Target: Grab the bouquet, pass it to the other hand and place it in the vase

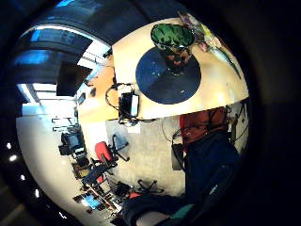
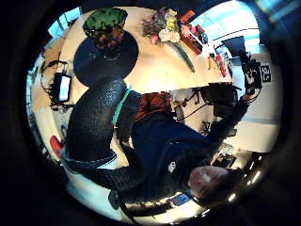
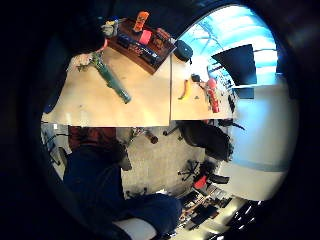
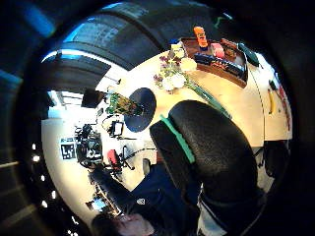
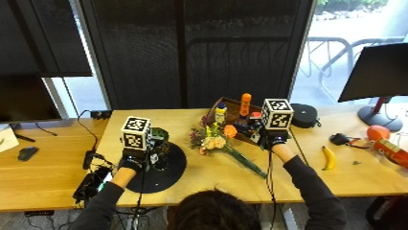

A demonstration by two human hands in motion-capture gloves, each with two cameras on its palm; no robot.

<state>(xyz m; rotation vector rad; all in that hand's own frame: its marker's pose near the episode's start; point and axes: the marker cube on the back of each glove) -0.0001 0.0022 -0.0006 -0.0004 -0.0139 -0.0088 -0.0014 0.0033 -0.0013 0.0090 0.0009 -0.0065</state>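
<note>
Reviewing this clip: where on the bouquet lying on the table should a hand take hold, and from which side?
Best gripped on the bare green stems, from above. The bouquet lies flat on the table, blooms toward the vase, stems trailing toward the person's right, nearer the right hand. The stems are slim and clear of other things, so fingers could likely close round them without crushing flowers.

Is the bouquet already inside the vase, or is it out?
Out. The mixed flower bouquet with green stems lies flat on the wooden table, beside the green glass vase, which stands upright on the round dark mat.
</note>
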